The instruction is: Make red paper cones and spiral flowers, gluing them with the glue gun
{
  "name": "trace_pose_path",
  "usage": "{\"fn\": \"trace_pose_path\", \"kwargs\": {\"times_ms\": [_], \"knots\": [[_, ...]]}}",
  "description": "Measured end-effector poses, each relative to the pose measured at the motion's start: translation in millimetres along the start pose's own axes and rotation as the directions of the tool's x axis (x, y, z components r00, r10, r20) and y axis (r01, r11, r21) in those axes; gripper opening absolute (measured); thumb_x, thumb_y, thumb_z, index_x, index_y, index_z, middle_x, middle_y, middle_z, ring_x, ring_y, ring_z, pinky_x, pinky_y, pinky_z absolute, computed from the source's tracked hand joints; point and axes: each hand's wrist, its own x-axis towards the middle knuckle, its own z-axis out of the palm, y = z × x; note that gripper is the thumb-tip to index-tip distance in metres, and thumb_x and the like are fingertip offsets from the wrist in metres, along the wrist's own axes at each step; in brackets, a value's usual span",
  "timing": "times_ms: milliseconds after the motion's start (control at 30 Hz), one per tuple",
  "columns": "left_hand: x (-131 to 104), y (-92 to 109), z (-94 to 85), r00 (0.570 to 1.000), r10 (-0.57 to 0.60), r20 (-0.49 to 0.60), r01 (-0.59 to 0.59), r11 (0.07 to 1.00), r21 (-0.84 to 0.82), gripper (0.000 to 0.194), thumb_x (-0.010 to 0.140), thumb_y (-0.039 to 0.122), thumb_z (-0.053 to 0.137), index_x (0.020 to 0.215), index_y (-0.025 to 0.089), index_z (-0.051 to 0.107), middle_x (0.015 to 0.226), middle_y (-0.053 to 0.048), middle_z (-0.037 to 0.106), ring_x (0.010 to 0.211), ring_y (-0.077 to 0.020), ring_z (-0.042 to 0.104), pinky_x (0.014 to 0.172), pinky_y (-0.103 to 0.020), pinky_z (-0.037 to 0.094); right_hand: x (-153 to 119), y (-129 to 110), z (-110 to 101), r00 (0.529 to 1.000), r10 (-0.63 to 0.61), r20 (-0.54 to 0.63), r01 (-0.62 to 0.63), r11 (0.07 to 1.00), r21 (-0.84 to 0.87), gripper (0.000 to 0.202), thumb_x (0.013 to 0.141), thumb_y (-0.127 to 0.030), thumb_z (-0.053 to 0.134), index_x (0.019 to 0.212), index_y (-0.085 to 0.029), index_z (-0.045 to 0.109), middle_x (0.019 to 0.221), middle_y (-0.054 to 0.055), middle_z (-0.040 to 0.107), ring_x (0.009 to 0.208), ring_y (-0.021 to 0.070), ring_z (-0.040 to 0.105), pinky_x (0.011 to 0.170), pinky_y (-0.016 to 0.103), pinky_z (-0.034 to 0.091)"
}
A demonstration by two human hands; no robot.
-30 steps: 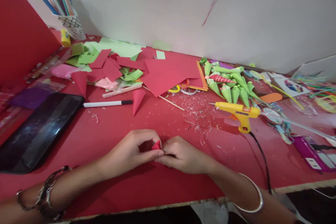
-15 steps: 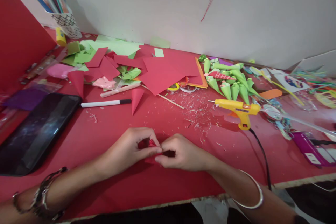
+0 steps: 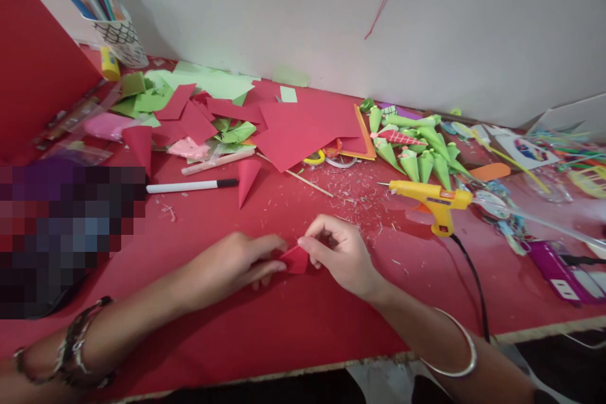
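1. Honestly, that small folded red paper (image 3: 297, 261) could crease or tear if the hands tug unevenly.
2. Also, the right forearm might snag the cord (image 3: 471, 284) and drag the yellow glue gun (image 3: 428, 200).
3. Paper's between both hands, over the red tabletop (image 3: 284, 334).
4. Left hand (image 3: 241, 262): low, pinching its left edge.
5. Right hand (image 3: 343, 257): wrist bent, thumb and finger gripping the upper right corner.

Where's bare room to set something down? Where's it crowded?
Free: red tabletop nearside of the left hand and right hand; between the marker and left hand; between the black cord and purple object.
Crowded: paper scraps back left, green cones back right, shavings left of the glue gun.
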Motion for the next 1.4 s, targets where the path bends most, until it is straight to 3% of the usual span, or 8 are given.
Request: {"fn": "trace_pose_path", "kwargs": {"times_ms": [100,200,367,500,633,833,1067,1400], "knots": [[-0.3,4.2,4.0,1.000,0.018,0.012,-0.018,1.000,-0.005,0.020,0.088,0.027,0.038,0.077,0.017,0.051,0.056,0.003,0.057,0.044,-0.0048,0.049,0.044,-0.013,0.036,0.6,0.1,-0.1,0.999,-0.043,0.025,0.044,0.999,-0.030,0.020,0.077,-0.030,0.054,0.064,-0.017,0.047,0.054,-0.005,0.046,0.049,0.0058,0.044,0.047,0.018,0.036],[-0.5,6.7,4.9,1.000,-0.023,-0.016,0.021,0.992,-0.125,0.021,0.088,0.027,0.036,0.077,0.017,0.051,0.053,0.005,0.053,0.043,-0.0040,0.047,0.044,-0.013,0.036,-0.2,-0.4,0.5,0.982,-0.082,0.173,0.103,0.987,-0.120,0.020,0.080,-0.029,0.051,0.064,-0.016,0.050,0.058,-0.004,0.047,0.055,0.0069,0.044,0.052,0.019,0.036],[-1.0,7.4,2.6,0.993,-0.043,0.113,0.076,0.950,-0.303,0.017,0.088,0.027,0.036,0.083,0.017,0.049,0.053,0.006,0.053,0.041,-0.0040,0.047,0.043,-0.013,0.037,-2.3,-0.9,1.5,0.938,-0.114,0.328,0.185,0.963,-0.195,0.033,0.087,-0.029,0.039,0.058,-0.015,0.047,0.052,-0.005,0.040,0.049,0.0056,0.039,0.050,0.019,0.031],[-0.5,8.4,5.1,0.999,-0.035,0.038,0.043,0.975,-0.218,0.015,0.086,0.027,0.041,0.080,0.017,0.050,0.056,0.005,0.055,0.043,-0.0040,0.047,0.043,-0.012,0.036,-2.4,0.4,2.0,0.949,-0.099,0.298,0.168,0.962,-0.214,0.037,0.088,-0.032,0.036,0.055,-0.016,0.042,0.051,-0.004,0.040,0.048,0.0055,0.039,0.049,0.018,0.031],[0.4,9.2,10.6,0.993,-0.112,-0.027,0.105,0.977,-0.187,0.034,0.088,0.034,0.035,0.061,0.016,0.045,0.043,0.007,0.049,0.037,-0.0027,0.041,0.044,-0.012,0.036,-3.9,3.2,4.1,0.976,-0.021,0.216,0.068,0.974,-0.214,0.042,0.089,-0.036,0.032,0.052,-0.017,0.036,0.046,-0.005,0.036,0.043,0.0052,0.037,0.044,0.019,0.029],[0.0,9.8,11.6,0.986,-0.166,0.018,0.165,0.951,-0.260,0.037,0.089,0.037,0.031,0.062,0.016,0.046,0.036,0.009,0.043,0.027,-0.0025,0.036,0.036,-0.012,0.031,-4.6,3.3,4.6,0.971,-0.017,0.237,0.062,0.981,-0.184,0.044,0.090,-0.036,0.027,0.052,-0.017,0.039,0.047,-0.004,0.041,0.045,0.0061,0.040,0.047,0.020,0.032],[1.7,5.8,8.0,0.999,0.006,-0.044,-0.010,0.996,-0.090,0.038,0.089,0.030,0.035,0.057,0.015,0.048,0.048,0.003,0.053,0.042,-0.0038,0.046,0.046,-0.013,0.034,-1.3,6.0,1.9,0.974,-0.020,0.227,0.063,0.981,-0.185,0.043,0.087,-0.039,0.032,0.050,-0.018,0.031,0.046,-0.006,0.030,0.044,0.0056,0.033,0.043,0.020,0.025],[2.4,10.9,13.5,0.998,-0.042,-0.045,0.036,0.993,-0.112,0.033,0.087,0.032,0.036,0.060,0.016,0.043,0.047,0.006,0.047,0.044,-0.0048,0.041,0.047,-0.015,0.032,1.2,6.0,3.9,0.981,-0.046,0.189,0.080,0.981,-0.177,0.041,0.089,-0.037,0.027,0.053,-0.018,0.029,0.050,-0.006,0.027,0.046,0.0063,0.029,0.045,0.021,0.024]]}}
